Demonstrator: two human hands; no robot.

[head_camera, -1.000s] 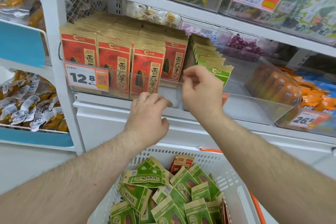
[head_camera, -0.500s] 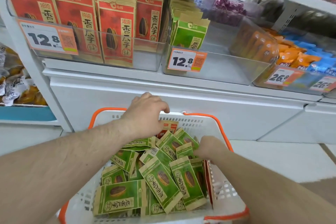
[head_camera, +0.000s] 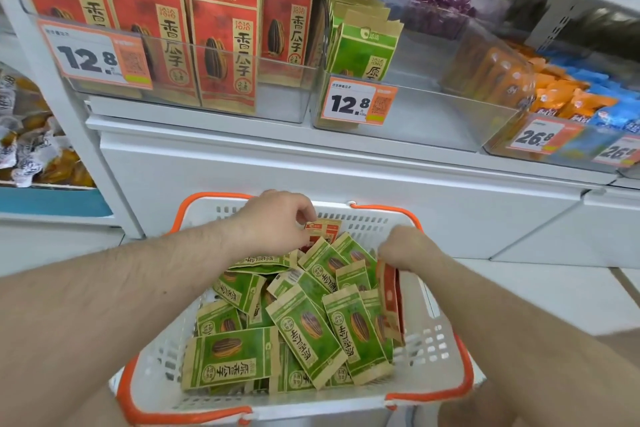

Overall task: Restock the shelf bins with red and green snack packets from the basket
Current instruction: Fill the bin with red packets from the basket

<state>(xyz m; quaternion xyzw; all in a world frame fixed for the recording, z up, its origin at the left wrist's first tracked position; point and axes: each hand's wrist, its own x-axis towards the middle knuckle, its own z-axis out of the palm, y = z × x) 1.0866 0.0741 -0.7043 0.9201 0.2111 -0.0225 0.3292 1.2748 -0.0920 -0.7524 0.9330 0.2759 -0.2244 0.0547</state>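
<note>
Two hands down in the basket (head_camera: 446, 371) right now, both on red stock. My left hand (head_camera: 273, 222) is curled at the far end, fingertips pinching the top edge of a red packet (head_camera: 323, 229) that pokes up against the back wall. My right hand (head_camera: 407, 248) is curled over the top of another red packet (head_camera: 389, 298) standing on edge along the right wall; looks like a grip, fingers mostly hidden behind the knuckles. Between them lies a loose heap of green packets (head_camera: 304, 329), overlapping every which way, some face up, some tilted. Above, the left shelf bin (head_camera: 284, 94) is packed with upright red packs behind its clear front; the next bin (head_camera: 433, 107) has one row of green packs at its left side and bare floor to the right, so I judge green is where most of the filling is left. Handling guess: these are light paper-foil pouches, stiff at the crimped top seal, soft and lumpy in the belly from seeds, a bit slick against each other. Best hold is the flat top seam or both side edges, not the middle, which would buckle. Pulling one out of the heap may drag neighbours along, so lift straight up.
</note>
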